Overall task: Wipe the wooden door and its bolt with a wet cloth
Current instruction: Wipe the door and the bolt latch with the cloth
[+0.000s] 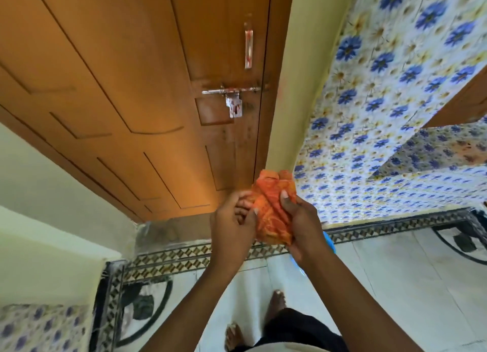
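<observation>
An orange patterned cloth (274, 206), bunched and folded, sits between both hands in front of the lower right corner of the wooden door (126, 88). My right hand (303, 225) grips it from the right with the thumb pressed on top. My left hand (233, 225) holds its left edge with curled fingers. The door is brown with recessed panels and stands closed. Its metal sliding bolt (232, 92) sits well above the hands, with a hasp plate hanging below it. A vertical metal handle (249, 45) is higher up.
A yellow door frame (290, 88) borders the door on the right, beside a wall of blue flower tiles (395, 101). The floor (395, 285) is pale tile with a patterned border. A blue object (330, 242) peeks from behind my right wrist. My bare feet (276, 301) stand below.
</observation>
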A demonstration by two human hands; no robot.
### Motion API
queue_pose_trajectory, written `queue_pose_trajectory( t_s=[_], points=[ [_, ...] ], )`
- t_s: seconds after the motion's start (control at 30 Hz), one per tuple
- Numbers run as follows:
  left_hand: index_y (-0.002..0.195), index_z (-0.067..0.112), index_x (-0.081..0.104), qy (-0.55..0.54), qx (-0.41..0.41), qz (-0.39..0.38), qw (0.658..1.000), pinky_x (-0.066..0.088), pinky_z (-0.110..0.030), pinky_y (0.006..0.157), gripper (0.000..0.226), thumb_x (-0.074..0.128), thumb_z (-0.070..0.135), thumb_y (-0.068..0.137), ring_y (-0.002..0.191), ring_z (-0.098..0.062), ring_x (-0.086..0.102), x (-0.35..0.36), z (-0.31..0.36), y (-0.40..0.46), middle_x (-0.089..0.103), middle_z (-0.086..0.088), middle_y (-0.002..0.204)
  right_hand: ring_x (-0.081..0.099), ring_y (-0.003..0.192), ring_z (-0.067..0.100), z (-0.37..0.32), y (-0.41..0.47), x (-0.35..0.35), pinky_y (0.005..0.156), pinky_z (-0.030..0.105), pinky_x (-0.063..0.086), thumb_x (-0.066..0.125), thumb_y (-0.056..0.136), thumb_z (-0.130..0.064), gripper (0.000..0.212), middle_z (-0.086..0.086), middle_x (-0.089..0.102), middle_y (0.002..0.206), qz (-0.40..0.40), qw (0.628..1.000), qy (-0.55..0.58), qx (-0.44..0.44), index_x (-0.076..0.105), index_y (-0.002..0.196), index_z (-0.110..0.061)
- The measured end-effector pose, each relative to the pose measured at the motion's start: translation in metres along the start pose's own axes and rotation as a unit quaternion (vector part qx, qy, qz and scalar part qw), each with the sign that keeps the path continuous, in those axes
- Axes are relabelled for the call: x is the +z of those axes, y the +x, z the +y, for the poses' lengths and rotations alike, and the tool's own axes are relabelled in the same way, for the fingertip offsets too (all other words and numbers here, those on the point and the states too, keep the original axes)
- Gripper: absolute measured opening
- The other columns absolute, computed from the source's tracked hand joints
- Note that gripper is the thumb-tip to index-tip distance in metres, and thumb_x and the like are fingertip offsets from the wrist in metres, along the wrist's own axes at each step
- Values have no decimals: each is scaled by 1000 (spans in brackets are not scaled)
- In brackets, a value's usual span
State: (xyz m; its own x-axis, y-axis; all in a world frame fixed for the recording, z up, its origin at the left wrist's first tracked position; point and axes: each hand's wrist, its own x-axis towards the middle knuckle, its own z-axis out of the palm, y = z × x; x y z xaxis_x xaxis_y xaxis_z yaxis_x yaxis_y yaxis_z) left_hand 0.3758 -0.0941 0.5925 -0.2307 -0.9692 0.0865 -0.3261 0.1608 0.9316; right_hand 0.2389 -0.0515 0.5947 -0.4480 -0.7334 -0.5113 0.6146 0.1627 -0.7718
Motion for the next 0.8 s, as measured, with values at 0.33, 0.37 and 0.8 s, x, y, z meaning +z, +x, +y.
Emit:
queue_pose_trajectory(
  t_s=[0.33, 0.37, 0.8],
  points=[
    [111, 30, 68, 6, -43, 48, 998, 53, -13, 67, 36, 70, -1, 92, 82, -5, 63, -16, -3, 72, 66, 3, 99, 70, 111, 39, -32, 70, 54, 93, 60, 56, 60, 101, -26, 36, 18, 74, 119, -17, 998, 66, 9, 62, 130, -4],
    [112, 31, 67, 6, -54, 44, 998, 53, -11, 67, 35, 71, 3, 92, 84, -3, 63, -15, -2, 81, 67, 5, 100, 71, 111, 39, -35, 77, 58, 94, 62, 55, 62, 100, -26, 37, 17, 74, 120, -20, 998, 64, 10, 62, 130, -4],
    [108, 31, 67, 44, 16, 30, 998, 53, -14, 72, 26, 73, 9, 95, 88, 5, 62, -19, -6, 193, 65, 16, 98, 77, 96, 34, -64, 143, 103, 66, 47, 64, 63, 97, -6, 31, 19, 77, 113, -37, 994, 99, -3, 62, 127, -1]
  ],
)
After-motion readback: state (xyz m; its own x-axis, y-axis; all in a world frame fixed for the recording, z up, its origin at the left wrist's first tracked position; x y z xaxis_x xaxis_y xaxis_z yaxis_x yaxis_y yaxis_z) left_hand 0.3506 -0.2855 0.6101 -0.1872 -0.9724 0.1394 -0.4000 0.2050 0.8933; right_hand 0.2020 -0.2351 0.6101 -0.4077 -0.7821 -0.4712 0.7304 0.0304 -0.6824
